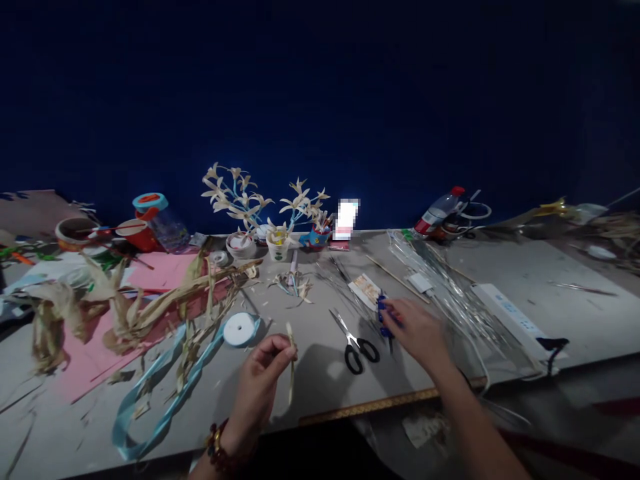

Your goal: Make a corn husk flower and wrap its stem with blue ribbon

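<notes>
My left hand (267,370) pinches a thin pale strip of corn husk (291,383) upright between thumb and fingertips, above the near part of the table. Farther right, my right hand (417,333) has its fingers curled over a blue tool (384,313) with a dark tip pointing down; motion blur and the fingers hide its exact kind. Black-handled scissors (353,341) lie half open between the hands. Left of my left hand is a roll of light blue ribbon (240,329), its loose length looping toward the table's near edge.
Dried corn husks (135,313) lie over pink paper (95,353) at left. Husk flowers on blue stems (245,200) stand in cups at the back. Bundled wires (450,287), a power strip (510,317) and a tilted bottle (440,210) occupy the right. A lit phone (345,220) stands behind.
</notes>
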Demonstrator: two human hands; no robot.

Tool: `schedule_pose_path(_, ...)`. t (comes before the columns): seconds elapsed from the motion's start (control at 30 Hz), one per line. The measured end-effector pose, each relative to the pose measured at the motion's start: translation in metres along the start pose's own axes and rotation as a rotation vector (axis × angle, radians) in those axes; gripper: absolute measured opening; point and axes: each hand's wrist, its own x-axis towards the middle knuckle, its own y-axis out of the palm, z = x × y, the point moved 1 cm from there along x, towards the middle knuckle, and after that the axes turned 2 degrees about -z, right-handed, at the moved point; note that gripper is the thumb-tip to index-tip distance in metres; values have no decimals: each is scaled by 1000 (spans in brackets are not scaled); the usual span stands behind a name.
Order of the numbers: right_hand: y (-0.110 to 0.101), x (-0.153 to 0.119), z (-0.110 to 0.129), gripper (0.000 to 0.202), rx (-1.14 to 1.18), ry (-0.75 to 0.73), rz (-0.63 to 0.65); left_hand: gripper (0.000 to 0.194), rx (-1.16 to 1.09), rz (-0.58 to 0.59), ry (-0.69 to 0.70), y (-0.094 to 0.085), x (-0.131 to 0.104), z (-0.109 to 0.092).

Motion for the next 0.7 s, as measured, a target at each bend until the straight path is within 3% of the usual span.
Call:
schedule_pose_path(0.17,58,53,69,9,203,-140,167,25,8,13,10,-3,-4,-1)
schedule_pose_path(0.3,95,80,91,10,252,-141,199,26,5,-27,35,-14,-7,-5)
schedule_pose_path(0.47,108,88,97,13,311,-133,247,24,-5,-41,27,-24,-7,-6)
schedule_pose_path(0.7,110,83,100,22,396,-46,272,22,-15,-5,28,-22,-4,-4)
